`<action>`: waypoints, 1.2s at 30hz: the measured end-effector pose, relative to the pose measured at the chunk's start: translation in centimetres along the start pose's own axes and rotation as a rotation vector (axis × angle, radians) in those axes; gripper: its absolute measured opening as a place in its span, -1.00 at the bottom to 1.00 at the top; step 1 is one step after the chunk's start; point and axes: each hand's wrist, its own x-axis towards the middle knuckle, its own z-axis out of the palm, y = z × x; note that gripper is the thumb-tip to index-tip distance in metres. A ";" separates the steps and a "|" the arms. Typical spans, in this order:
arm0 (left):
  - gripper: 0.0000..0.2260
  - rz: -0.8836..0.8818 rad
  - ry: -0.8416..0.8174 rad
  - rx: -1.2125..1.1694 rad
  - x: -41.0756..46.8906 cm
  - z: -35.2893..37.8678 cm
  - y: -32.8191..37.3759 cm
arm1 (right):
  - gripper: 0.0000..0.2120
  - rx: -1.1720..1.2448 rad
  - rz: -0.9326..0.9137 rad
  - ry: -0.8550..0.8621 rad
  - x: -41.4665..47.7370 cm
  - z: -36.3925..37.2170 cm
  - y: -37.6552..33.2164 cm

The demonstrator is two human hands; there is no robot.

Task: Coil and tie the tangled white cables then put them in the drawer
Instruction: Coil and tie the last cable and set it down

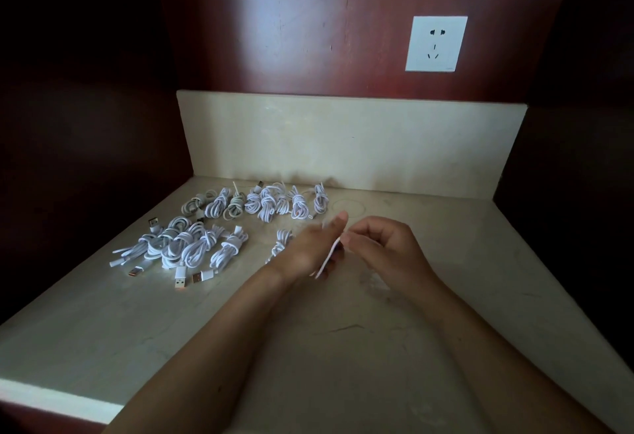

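Beige stone tabletop [446,262] with a low backsplash [343,138], dark red wood wall behind, one white socket [436,43] upper right of frame. Two hands meet at frame centre: left hand [308,250] has its grip closed round a white strand [328,260], thumb sticking up; right hand [380,245] has fingers curled, pinching at the strand's upper end, though blur hides the exact contact. Likely reason: one hand anchors the loops while the other wraps or ties, so this looks like the tying step on one more cable. Finished coils are parked out of the way, upper left of the hands, probably to keep the working spot free: back row [255,203] along the backsplash, about eight bundles; front cluster [185,245] at left centre, about five or six, overlapping so count is unsure; one lone coil [281,243] just beside the left hand, partly hidden by it. Loose USB plugs [180,279] poke out below the cluster, at least three. No drawer in view, so stowing is not yet done.
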 end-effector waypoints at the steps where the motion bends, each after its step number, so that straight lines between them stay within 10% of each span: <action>1: -0.46 -0.055 -0.087 -0.065 -0.2 0.1 0.2 | -0.83 -0.006 -0.015 0.028 0.1 0.0 0.1; 10: -0.55 -0.101 -0.462 -0.108 -1.1 -0.2 0.5 | -0.81 -0.057 -0.075 0.155 0.9 -0.4 1.5; 19: -0.60 0.249 0.236 -0.175 0.0 0.0 -0.1 | -0.88 -0.575 -0.075 0.113 0.4 -1.3 2.4; 29: -0.62 0.133 0.358 -0.935 0.9 -0.9 0.7 | -0.67 -0.643 -0.040 -0.154 -0.1 -0.2 1.8; 36: -0.59 0.147 0.471 -0.318 1.1 -0.8 -0.3 | -0.66 -0.255 0.089 -0.005 0.3 -0.2 0.7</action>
